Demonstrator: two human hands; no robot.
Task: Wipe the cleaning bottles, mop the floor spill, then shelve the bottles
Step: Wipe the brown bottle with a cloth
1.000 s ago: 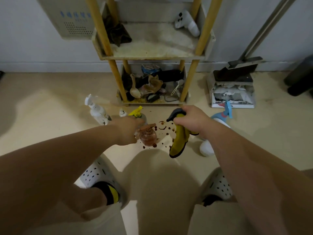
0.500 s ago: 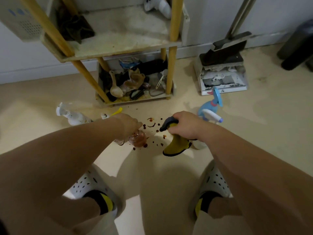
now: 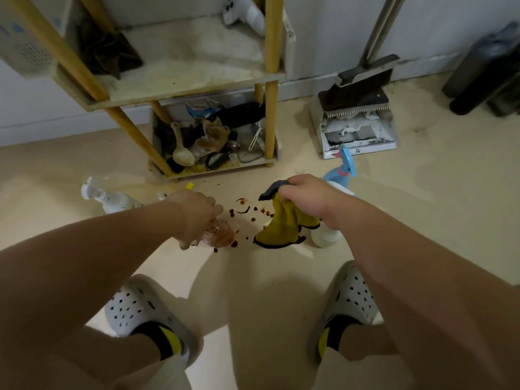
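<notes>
View from the head, looking down at a beige floor (image 3: 422,220) between the person's two white clogs (image 3: 140,308).

Four bottles show. A small amber bottle (image 3: 221,235) stands at the near left edge of the spill, under the left hand (image 3: 194,218). The fingers (image 3: 209,211) are curled down round its top, which hides the top, so whether it is upright or tipped cannot be told. A clear spray bottle (image 3: 112,198) is further left, its long axis running from the far left to the near right, trigger head at the far-left end. A yellow nozzle (image 3: 190,185) peeps out beyond the left hand – the rest of that bottle is hidden. A blue-and-white spray bottle (image 3: 344,170) stands behind the right wrist, blue head pointing away and its middle covered.

The right hand (image 3: 306,195) is a fist, fingers (image 3: 287,190) clenched on the bunched top of one yellow cloth (image 3: 281,229) with dark edging. The cloth hangs lengthwise, its lower edge at the near right edge of the spill (image 3: 242,209), a scatter of dark brown drops between the hands.

Beyond, one wooden shelf unit (image 3: 271,38), top cut off, has two shelves showing – the lower crammed with clutter too jumbled to name. To the right, one dustpan and brush (image 3: 357,130) stand against the wall.
</notes>
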